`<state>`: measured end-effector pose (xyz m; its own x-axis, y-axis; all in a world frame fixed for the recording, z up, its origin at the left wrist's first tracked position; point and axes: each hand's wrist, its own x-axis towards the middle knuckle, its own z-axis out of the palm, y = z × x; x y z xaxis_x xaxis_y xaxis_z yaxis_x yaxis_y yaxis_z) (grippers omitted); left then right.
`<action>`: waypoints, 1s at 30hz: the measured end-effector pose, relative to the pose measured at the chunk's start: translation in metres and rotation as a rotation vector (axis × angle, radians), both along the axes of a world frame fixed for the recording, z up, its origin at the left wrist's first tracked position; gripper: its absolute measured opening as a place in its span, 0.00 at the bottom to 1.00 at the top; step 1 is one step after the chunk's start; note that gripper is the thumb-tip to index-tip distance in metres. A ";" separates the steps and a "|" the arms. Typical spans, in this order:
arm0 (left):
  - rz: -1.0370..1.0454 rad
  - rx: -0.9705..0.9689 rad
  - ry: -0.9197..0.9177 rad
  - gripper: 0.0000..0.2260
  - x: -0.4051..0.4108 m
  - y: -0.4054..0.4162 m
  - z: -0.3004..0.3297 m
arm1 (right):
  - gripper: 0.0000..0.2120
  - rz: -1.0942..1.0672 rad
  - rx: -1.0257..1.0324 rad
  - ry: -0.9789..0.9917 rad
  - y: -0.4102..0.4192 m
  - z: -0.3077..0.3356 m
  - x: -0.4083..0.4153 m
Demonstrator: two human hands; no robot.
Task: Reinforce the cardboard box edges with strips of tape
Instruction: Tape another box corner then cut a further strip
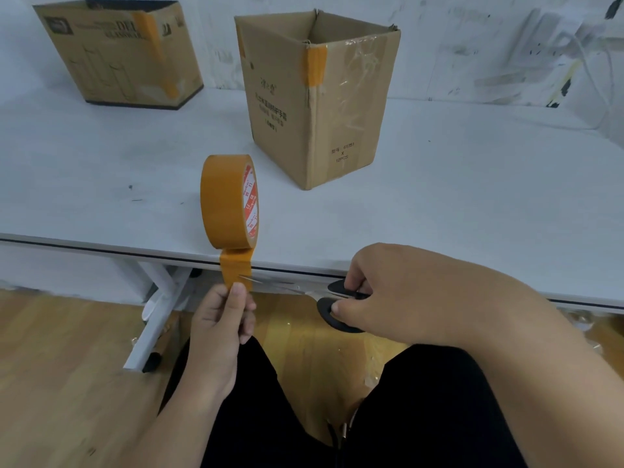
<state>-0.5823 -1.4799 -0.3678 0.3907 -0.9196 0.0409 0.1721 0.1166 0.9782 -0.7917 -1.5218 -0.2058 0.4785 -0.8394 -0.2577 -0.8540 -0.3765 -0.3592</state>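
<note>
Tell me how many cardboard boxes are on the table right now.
2. One box stands open-topped near the table's middle, behind the tape roll. The other box sits at the far left, against the wall. None looks hidden, though the view crops the table's sides.

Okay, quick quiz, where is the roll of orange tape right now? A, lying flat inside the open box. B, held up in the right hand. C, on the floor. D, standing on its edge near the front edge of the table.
D: the tape roll stands on its edge at the front of the table, with a strip pulled down by the left hand.
</note>
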 end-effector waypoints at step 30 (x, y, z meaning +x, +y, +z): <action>-0.018 -0.005 0.002 0.20 0.003 -0.001 0.000 | 0.15 0.063 0.031 0.031 -0.004 0.012 0.015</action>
